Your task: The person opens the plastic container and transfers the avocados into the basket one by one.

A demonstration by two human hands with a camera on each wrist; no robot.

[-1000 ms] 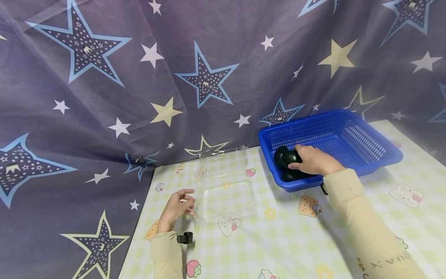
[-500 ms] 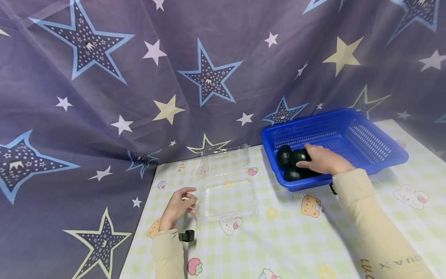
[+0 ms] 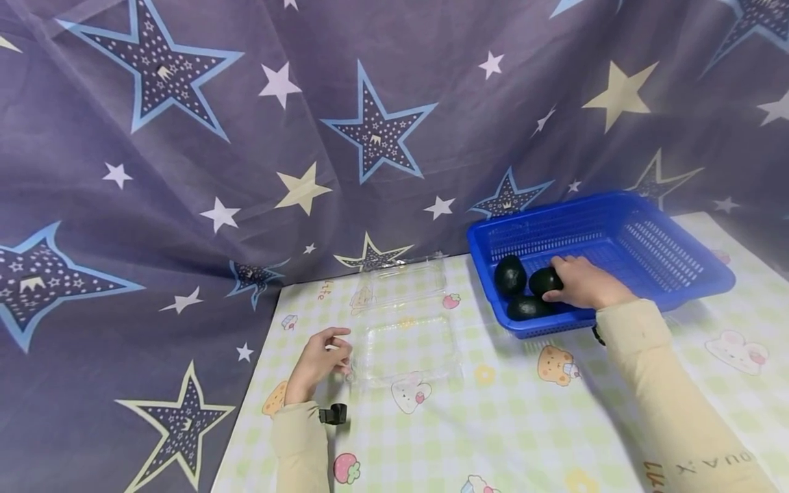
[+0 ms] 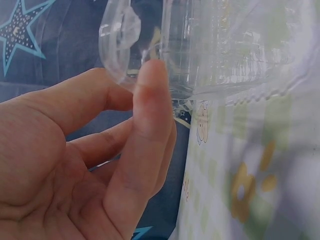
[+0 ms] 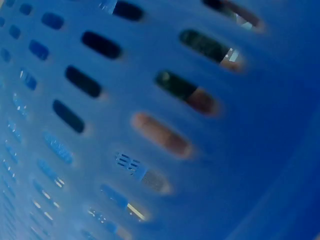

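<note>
My right hand (image 3: 585, 281) grips a dark green avocado (image 3: 545, 281) inside the blue plastic basket (image 3: 696, 287). Two more avocados lie beside it, one upper left (image 3: 510, 275) and one nearer the front wall (image 3: 526, 308). On the table to the left, a clear plastic clamshell container (image 3: 409, 352) stands with its lid (image 3: 403, 283) folded back. My left hand (image 3: 317, 359) is at the container's left edge. In the left wrist view, thumb and a finger pinch the clear rim (image 4: 131, 27). Through the basket's slots, the right wrist view shows bits of fingers (image 5: 162, 136) and dark green skin.
A light green checked cloth (image 3: 493, 424) with cartoon prints covers the table. Behind and to the left hangs a purple-grey curtain (image 3: 246, 137) with stars. The basket wall (image 5: 250, 150) fills the right wrist view.
My right hand has shifted slightly right with its avocado, away from the other two, which show more fully. The left hand stays at the container. The head view has moved a little.
</note>
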